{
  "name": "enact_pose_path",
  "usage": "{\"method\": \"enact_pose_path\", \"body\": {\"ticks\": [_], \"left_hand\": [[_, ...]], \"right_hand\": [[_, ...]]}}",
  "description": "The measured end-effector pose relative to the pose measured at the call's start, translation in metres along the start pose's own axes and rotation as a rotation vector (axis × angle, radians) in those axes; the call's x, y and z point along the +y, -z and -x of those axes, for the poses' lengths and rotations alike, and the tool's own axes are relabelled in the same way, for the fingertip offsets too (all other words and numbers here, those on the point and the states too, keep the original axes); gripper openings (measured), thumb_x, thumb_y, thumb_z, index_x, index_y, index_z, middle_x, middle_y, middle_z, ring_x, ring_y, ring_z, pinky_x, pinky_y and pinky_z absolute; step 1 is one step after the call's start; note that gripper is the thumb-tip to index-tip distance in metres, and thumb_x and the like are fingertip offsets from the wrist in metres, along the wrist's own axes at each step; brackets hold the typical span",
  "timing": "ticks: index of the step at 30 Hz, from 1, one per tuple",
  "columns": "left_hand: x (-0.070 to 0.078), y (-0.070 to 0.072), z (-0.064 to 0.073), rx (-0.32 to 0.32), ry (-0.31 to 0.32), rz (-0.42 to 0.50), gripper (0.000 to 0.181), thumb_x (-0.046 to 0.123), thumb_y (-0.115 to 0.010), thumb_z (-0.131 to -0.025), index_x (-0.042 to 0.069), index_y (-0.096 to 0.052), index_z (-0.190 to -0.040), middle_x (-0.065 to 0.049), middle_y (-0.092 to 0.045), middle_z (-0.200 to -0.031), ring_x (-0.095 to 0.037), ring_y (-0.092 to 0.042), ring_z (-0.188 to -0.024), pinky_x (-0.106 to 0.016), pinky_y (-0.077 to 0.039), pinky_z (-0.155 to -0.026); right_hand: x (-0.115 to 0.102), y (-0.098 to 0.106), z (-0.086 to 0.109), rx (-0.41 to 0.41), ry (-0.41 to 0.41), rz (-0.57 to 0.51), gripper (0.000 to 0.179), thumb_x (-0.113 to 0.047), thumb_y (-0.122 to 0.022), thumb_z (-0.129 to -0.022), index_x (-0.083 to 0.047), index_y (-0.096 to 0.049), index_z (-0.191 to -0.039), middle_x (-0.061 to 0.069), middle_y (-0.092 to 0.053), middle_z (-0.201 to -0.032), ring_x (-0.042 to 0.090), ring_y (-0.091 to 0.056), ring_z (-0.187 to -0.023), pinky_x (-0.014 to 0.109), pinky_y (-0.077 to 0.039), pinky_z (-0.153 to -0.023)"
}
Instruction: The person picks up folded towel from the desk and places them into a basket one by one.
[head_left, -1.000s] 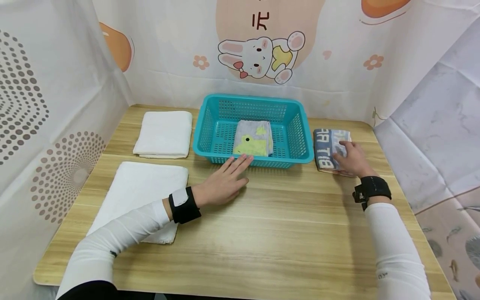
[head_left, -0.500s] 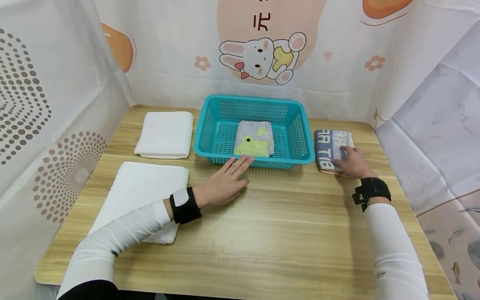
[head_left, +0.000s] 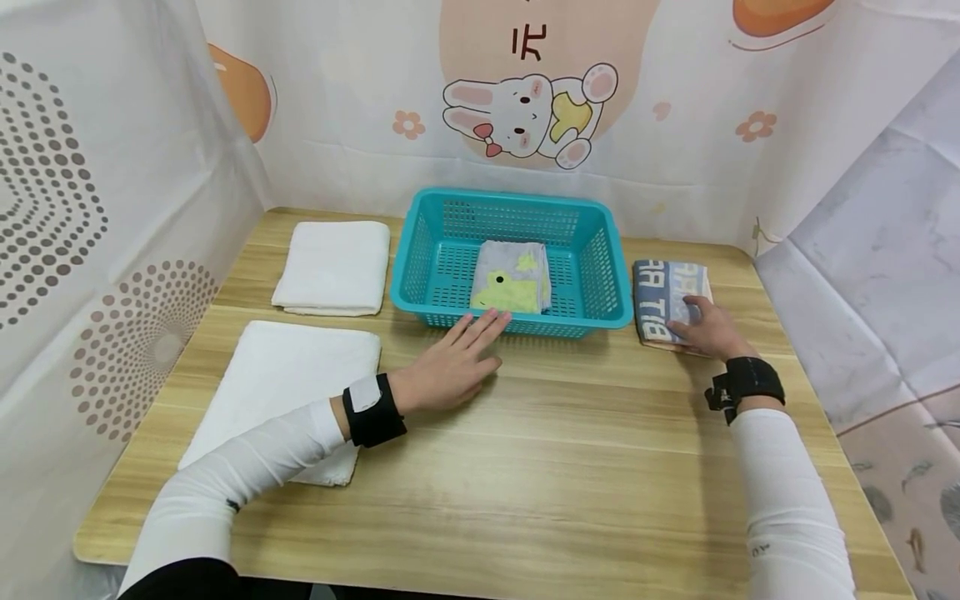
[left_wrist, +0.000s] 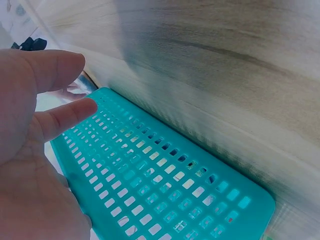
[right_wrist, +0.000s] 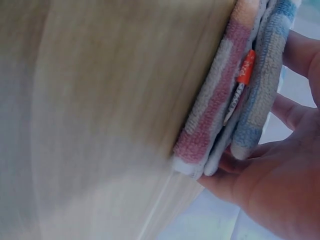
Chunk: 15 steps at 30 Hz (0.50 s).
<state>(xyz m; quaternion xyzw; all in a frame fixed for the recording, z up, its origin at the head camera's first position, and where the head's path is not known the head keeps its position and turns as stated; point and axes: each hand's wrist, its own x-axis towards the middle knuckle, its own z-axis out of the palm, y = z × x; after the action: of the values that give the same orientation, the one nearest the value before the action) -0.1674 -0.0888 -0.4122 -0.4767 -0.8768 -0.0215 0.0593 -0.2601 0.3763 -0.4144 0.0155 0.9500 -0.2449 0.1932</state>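
Observation:
My left hand (head_left: 450, 367) lies with fingers extended, fingertips touching the front rim of a turquoise plastic basket (head_left: 512, 200). In the left wrist view the hand (left_wrist: 30, 145) is beside the basket's perforated wall (left_wrist: 150, 165). Inside the basket lies a folded grey washcloth (head_left: 510, 283) with a yellow-green animal design. My right hand (head_left: 712, 327) grips the right side of a folded blue and grey towel (head_left: 652, 300) with white letters. In the right wrist view, the right hand's fingers (right_wrist: 290, 110) are around the layered edge of this towel (right_wrist: 260, 95), where a small orange tag shows.
On the left of the wooden table (head_left: 540, 483) lie two folded white towels, a smaller one (head_left: 333, 267) behind and a larger one (head_left: 292, 367) in front, partly under the left forearm. A patterned curtain (head_left: 337, 100) hangs at the back and sides.
My right hand's fingers have shifted slightly toward the towel's right edge. The left hand, basket and towels stay in place; the head view has shifted a little.

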Motion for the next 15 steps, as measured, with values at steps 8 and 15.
{"method": "enact_pose_path", "body": {"ticks": [8,15], "left_hand": [[0.0,-0.0004,-0.0002,0.02,-0.007,-0.01,0.03,0.023,-0.07,-0.093,0.012,-0.064,-0.12,-0.026,-0.015,-0.162,-0.039,-0.01,-0.151,-0.052,-0.012,-0.12],[0.0005,0.0005,-0.0007,0.006,-0.003,0.003,0.032,0.023,-0.069,-0.094,0.012,-0.064,-0.123,-0.025,-0.013,-0.163,-0.039,-0.007,-0.152,-0.052,-0.01,-0.121]], "right_hand": [[0.0041,-0.0026,0.0004,-0.001,0.002,-0.008,0.082,-0.04,-0.055,-0.101,0.007,-0.014,-0.154,0.048,-0.018,-0.146,0.059,-0.025,-0.133,0.069,-0.021,-0.109],[0.0045,-0.0056,0.0022,0.019,0.018,0.01,0.08,-0.037,-0.056,-0.101,0.008,-0.016,-0.153,0.049,-0.02,-0.144,0.06,-0.025,-0.133,0.069,-0.022,-0.109]]}}
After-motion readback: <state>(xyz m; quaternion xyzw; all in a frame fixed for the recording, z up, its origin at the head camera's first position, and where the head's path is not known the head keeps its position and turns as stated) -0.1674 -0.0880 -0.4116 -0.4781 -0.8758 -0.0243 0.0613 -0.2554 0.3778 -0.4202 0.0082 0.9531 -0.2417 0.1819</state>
